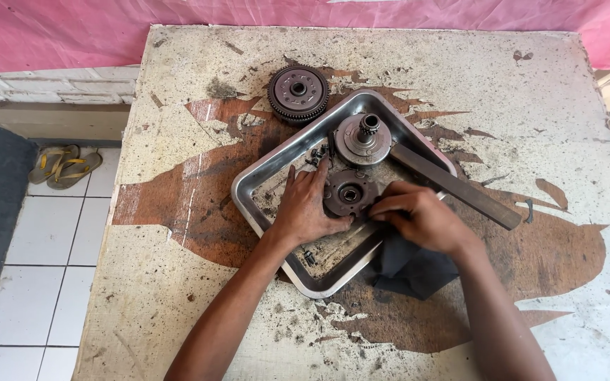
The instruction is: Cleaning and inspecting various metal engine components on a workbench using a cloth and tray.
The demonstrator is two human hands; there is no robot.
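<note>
In the middle of the frame I see a round rusty metal disc (348, 192) with a dark centre hole, lying in a dented, shiny steel tray (262, 171). My left hand (306, 206) lies flat and spread against the disc's left edge, fingers reaching toward small black bolts (317, 154). My right hand (418, 215) is curled at the disc's right edge; I cannot tell what its fingers pinch. A dark cloth (407, 264) hangs under that hand over the tray's lower rim. Above the disc, inside the tray, sits a grey hub (363, 137) with a small toothed shaft. A flat, dull metal bar (457, 187) slants from the tray toward the right. Just outside the tray's upper corner rests a dark toothed gear (298, 92). The table (178, 296) is worn, its pale coating flaked to brown patches and littered with grit. At left, white floor tiles (40, 282) and yellow-strapped sandals (63, 165); pink sheeting (72, 32) runs along the top.
</note>
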